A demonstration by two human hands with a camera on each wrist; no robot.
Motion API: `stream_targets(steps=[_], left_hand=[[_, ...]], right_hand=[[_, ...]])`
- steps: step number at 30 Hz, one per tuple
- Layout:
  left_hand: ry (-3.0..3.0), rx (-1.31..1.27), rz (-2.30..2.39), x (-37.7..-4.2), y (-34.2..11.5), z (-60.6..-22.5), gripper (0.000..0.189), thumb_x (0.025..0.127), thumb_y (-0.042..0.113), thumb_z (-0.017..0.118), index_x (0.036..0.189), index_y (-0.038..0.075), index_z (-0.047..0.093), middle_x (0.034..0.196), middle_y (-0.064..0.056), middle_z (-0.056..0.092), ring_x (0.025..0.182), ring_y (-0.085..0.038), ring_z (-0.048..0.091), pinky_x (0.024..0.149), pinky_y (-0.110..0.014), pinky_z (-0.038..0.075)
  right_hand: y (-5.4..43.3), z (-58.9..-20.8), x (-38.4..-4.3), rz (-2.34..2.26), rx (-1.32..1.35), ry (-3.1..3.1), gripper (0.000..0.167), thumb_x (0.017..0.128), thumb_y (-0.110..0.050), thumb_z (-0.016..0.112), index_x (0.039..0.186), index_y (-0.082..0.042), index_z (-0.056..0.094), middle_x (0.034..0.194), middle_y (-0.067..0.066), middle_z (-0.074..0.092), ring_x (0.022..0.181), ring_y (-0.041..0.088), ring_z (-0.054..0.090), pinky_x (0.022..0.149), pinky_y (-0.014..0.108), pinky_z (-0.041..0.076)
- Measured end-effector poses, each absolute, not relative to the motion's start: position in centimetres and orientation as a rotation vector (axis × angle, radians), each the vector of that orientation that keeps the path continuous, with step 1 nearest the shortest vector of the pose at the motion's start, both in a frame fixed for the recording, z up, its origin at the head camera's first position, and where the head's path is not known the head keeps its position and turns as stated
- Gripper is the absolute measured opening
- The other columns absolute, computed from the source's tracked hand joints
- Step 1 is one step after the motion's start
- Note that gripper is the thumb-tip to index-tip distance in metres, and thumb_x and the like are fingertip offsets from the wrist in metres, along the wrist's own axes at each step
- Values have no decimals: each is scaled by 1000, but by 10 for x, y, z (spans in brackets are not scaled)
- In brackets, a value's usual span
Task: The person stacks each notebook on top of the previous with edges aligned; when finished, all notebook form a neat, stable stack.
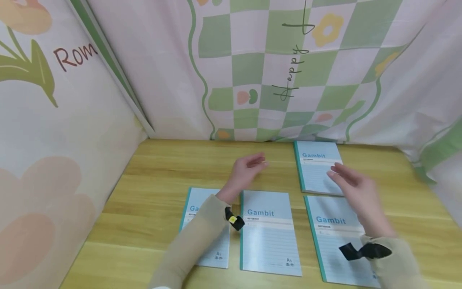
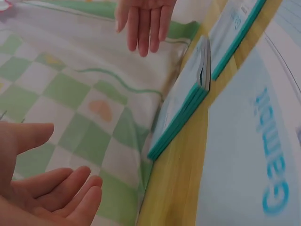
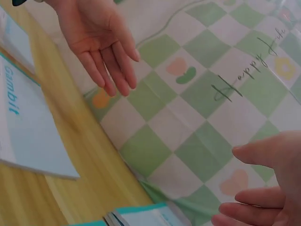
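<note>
Light-blue Gambit notebooks with teal spines lie on the wooden table. My left hand (image 1: 247, 170) is raised above the table, just behind the front-left notebook (image 1: 213, 257) and the front-middle notebook (image 1: 268, 233); its fingers are relaxed and hold nothing. My left forearm hides part of the front-left notebook. My right hand (image 1: 361, 196) hovers, fingers loosely extended and holding nothing, over the front-right notebook (image 1: 335, 245) and the edge of the back-right stack of notebooks (image 1: 319, 168). In the left wrist view, several teal spines show in that stack (image 2: 181, 110).
A white curtain (image 1: 249, 72) with green checks hangs along the table's back edge. On the left stands a flower-printed wall panel (image 1: 90, 132). Bare wooden tabletop (image 1: 144, 192) shows left of the notebooks. Each wrist wears a black band (image 1: 234, 220).
</note>
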State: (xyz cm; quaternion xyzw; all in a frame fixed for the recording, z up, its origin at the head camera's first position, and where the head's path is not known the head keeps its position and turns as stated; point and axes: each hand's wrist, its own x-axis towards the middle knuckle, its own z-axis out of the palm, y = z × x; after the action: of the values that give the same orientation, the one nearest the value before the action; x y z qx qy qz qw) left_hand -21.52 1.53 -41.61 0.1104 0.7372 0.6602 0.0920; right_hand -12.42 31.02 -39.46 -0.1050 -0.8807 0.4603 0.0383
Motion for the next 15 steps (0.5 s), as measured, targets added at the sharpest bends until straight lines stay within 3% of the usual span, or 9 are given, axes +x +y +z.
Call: stream_targets(steps=[8, 11, 15], left_hand=[[2204, 299, 1869, -212, -38, -426, 52, 100, 27, 69, 147, 10, 54, 139, -7, 61, 124, -21, 58, 102, -34, 50], [2224, 272, 1846, -209, -59, -428, 56, 100, 30, 68, 150, 9, 50, 141, -5, 59, 127, -21, 56, 104, -35, 48], [2317, 229, 1813, -203, -87, -430, 59, 99, 33, 69, 150, 7, 50, 140, -4, 60, 127, -22, 56, 105, -38, 48]], right_hand=[[282, -399, -118, 1466, -211, -2737, 76, 98, -58, 58, 156, -12, 42, 150, 12, 51, 136, 34, 49, 105, 57, 43], [271, -402, -117, 1529, -150, -2741, 75, 98, -56, 60, 155, -11, 42, 150, 11, 52, 134, 31, 51, 106, 48, 45], [257, -408, -115, 1614, -71, -2731, 74, 98, -53, 62, 154, -9, 43, 148, 12, 53, 132, 28, 54, 101, 26, 48]])
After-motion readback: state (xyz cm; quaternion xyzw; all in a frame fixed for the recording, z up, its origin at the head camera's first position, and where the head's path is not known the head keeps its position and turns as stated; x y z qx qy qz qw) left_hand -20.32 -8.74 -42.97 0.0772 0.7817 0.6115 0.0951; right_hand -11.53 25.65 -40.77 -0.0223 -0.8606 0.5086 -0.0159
